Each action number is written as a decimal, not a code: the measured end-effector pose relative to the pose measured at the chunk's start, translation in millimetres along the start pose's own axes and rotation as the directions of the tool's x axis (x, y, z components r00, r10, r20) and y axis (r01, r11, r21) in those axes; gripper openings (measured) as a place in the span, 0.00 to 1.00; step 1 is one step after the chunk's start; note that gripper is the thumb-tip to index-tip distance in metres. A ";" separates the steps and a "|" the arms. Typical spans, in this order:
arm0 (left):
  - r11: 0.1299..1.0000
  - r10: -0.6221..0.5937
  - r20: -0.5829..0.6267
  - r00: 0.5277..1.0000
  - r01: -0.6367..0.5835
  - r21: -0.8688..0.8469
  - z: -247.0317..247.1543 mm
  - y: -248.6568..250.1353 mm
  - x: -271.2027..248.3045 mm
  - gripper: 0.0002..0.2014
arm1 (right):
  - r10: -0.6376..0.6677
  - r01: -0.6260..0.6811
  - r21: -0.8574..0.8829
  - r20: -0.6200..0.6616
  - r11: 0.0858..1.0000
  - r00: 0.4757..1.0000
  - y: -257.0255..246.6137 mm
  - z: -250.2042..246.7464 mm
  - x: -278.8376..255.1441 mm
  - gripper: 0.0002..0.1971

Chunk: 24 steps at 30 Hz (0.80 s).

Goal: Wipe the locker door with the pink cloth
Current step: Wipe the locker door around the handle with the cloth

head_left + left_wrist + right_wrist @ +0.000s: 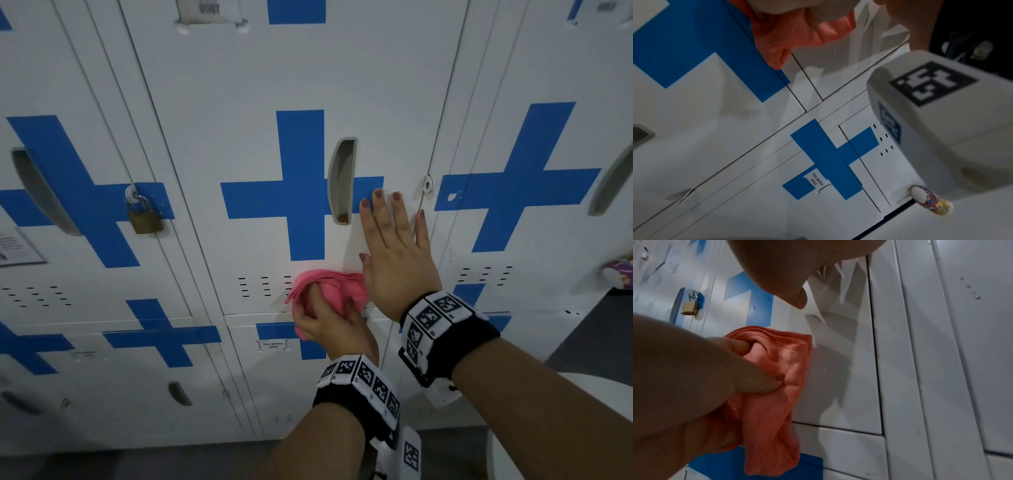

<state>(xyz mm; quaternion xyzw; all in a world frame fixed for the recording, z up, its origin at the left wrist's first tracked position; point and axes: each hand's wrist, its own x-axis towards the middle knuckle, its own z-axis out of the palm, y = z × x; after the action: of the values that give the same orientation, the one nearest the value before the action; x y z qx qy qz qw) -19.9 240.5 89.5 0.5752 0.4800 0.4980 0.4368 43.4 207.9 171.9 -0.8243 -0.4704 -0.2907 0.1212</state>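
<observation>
The white locker door (239, 120) with a blue cross has a grey recessed handle (340, 181). My left hand (318, 318) grips the bunched pink cloth (329, 284) and holds it against the door's lower edge, over the vent slots. The right wrist view shows the left hand (694, 378) with fingers curled into the cloth (777, 369). In the left wrist view the cloth (797, 32) hangs below my fingers. My right hand (390, 246) lies flat on the door, fingers spread, just right of the handle and above the cloth.
A brass padlock (144, 216) hangs on the locker to the left. Below is a row of lockers, one with a name label (273, 344). A colourful object (616, 274) sticks out at the far right. A white rounded object (565, 428) sits low right.
</observation>
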 end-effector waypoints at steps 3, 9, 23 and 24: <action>0.994 -0.078 -0.009 0.997 0.077 -0.074 2.9 3.8 3.1 0.27 | -0.005 0.005 0.003 -0.001 1.000 1.000 1.0 0.1 -0.1 0.41; 0.992 -0.080 0.132 0.988 0.092 -0.082 -11.8 10.0 7.5 0.15 | -0.005 0.005 0.011 0.000 1.000 1.000 0.5 -1.0 -0.5 0.41; 0.672 0.726 0.102 0.680 -0.733 0.106 -61.9 39.5 87.6 0.24 | -0.001 0.001 0.014 0.010 1.000 1.000 0.9 -1.7 -1.2 0.38; 0.650 0.725 0.153 0.671 -0.741 0.167 -57.2 33.9 86.2 0.25 | -0.001 0.001 0.013 0.007 1.000 1.000 0.9 -1.4 -1.1 0.38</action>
<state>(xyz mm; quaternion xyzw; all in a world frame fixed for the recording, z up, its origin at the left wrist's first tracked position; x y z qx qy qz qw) -69.0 321.7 142.9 0.7812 0.2412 0.5557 0.1507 43.2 205.9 172.4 -0.8243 -0.4731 -0.2851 0.1247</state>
